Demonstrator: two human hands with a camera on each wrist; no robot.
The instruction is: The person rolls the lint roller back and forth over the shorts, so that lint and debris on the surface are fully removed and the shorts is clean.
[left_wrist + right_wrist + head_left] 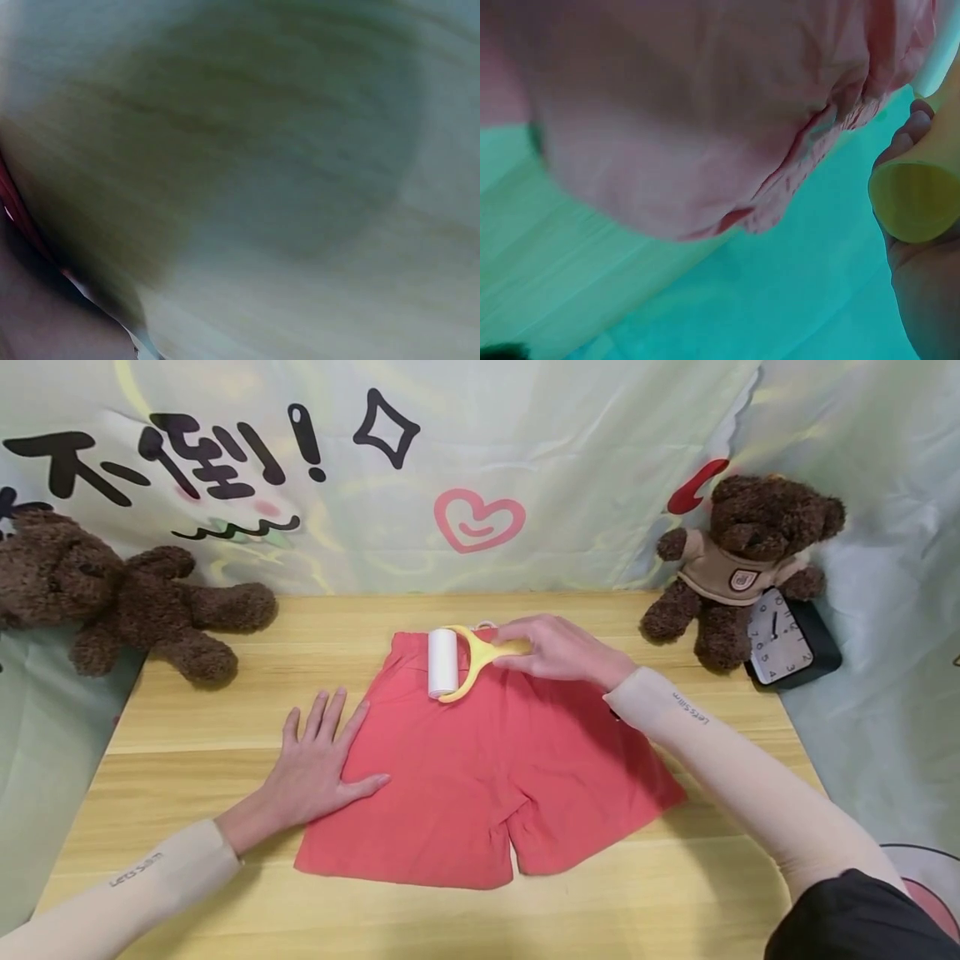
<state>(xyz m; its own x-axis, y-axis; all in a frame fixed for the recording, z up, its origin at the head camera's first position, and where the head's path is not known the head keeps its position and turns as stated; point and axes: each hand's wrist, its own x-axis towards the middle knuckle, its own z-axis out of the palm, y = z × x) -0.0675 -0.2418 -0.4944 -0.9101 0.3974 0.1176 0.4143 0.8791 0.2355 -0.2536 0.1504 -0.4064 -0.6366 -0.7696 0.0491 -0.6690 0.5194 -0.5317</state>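
Red shorts point(442, 785) lie spread flat, waistband toward the back, on the wooden table point(210, 727). My right hand point(562, 650) grips the yellow handle of a lint roller point(442, 664), whose white roll rests over the upper left of the shorts near the waistband. In the right wrist view the handle's round yellow end point(915, 201) shows within the hand point(934, 292), beside the pink-looking cloth point(705, 135). My left hand point(311, 772) lies with fingers spread on the left edge of the shorts. The left wrist view is mostly blurred table surface.
A brown teddy bear point(150, 602) lies at the back left. Another bear in a beige shirt point(727, 577) sits at the back right, beside a black square clock point(787, 639). A printed pale curtain point(585, 468) hangs behind the table.
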